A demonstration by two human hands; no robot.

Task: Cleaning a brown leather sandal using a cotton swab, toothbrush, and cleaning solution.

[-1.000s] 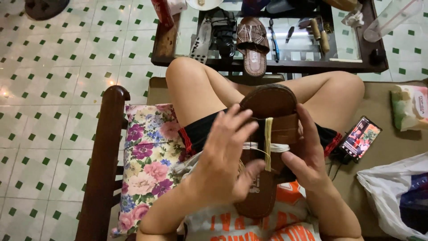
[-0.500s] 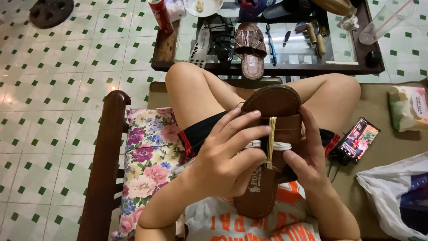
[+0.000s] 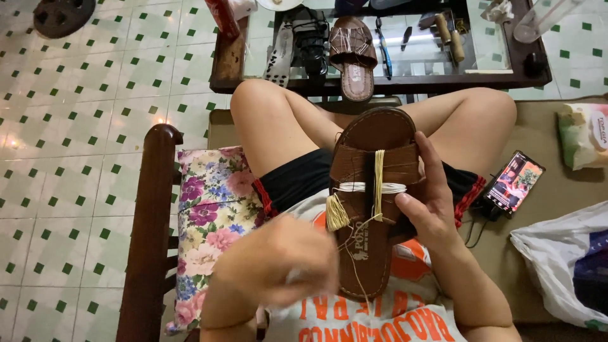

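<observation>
Sandal (image 3: 373, 209) runs lengthwise away from the body, toe pointing out. Right hand (image 3: 427, 209) grips its edge; left hand (image 3: 288, 263) sits just left of the heel, blurred, can't tell its grip.

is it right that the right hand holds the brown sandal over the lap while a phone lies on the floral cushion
Not quite. The right hand does hold the brown sandal over the lap, but the phone lies on the tan seat at the person's right, not on the floral cushion, which is on the other side. The head view shows this.
</observation>
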